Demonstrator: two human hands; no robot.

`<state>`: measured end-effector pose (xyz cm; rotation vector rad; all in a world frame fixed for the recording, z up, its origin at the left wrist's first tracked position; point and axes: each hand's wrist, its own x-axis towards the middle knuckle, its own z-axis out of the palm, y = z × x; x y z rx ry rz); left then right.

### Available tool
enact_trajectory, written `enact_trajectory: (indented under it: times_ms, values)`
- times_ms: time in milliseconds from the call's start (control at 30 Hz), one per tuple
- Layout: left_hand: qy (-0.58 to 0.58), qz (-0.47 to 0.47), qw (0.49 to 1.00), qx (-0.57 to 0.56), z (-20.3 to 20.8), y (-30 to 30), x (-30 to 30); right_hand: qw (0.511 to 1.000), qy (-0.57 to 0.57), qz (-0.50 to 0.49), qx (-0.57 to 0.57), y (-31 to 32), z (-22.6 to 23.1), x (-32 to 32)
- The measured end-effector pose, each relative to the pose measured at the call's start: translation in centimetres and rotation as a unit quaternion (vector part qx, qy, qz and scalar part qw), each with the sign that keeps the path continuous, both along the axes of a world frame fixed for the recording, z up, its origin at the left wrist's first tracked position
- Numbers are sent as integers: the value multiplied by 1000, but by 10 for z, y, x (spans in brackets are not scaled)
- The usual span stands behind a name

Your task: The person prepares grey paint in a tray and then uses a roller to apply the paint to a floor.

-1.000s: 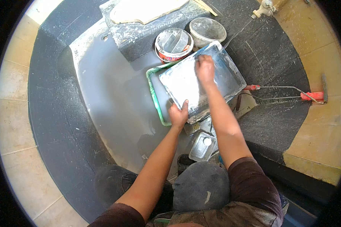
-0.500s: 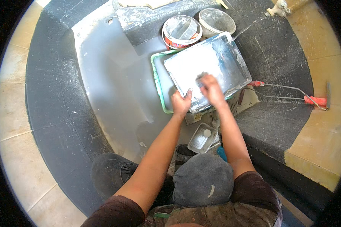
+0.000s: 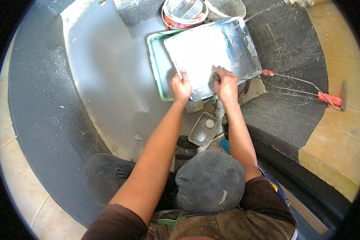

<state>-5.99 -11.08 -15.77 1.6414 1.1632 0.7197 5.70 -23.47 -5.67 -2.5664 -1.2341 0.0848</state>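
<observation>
A white-coated paint tray (image 3: 200, 48) lies tilted over a second tray with a green rim (image 3: 153, 68). My left hand (image 3: 181, 89) is closed on the upper tray's near left edge, its thumb resting over the rim. Inside that tray, close to the near edge, my right hand (image 3: 227, 86) presses a small dark grey wad (image 3: 216, 73) against the surface. The wad is blurred and partly covered by my fingers, so its exact kind does not show.
Greyish water fills the dark-edged basin (image 3: 108, 80). Two paint-stained buckets stand beyond the trays, one with a red side (image 3: 180, 23), one grey (image 3: 228, 10). A small plastic tub (image 3: 204, 131) sits near my knees. Right lies a red roller (image 3: 330, 99), below a tap (image 3: 298, 3).
My right hand, with the wad, has moved over the tray's surface toward its near edge. The left hand keeps its hold on the rim. The whole view has shifted slightly.
</observation>
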Motion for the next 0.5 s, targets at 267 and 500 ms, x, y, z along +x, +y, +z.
enact_trajectory:
  times_ms: [267, 500]
  values:
    - [-148, 55, 969, -191, 2, 11, -7, 969, 133, 159, 137, 12, -8, -65]
    - [-36, 14, 987, -153, -15, 16, -14, 982, 73, 166, -53, -8, 14, -37]
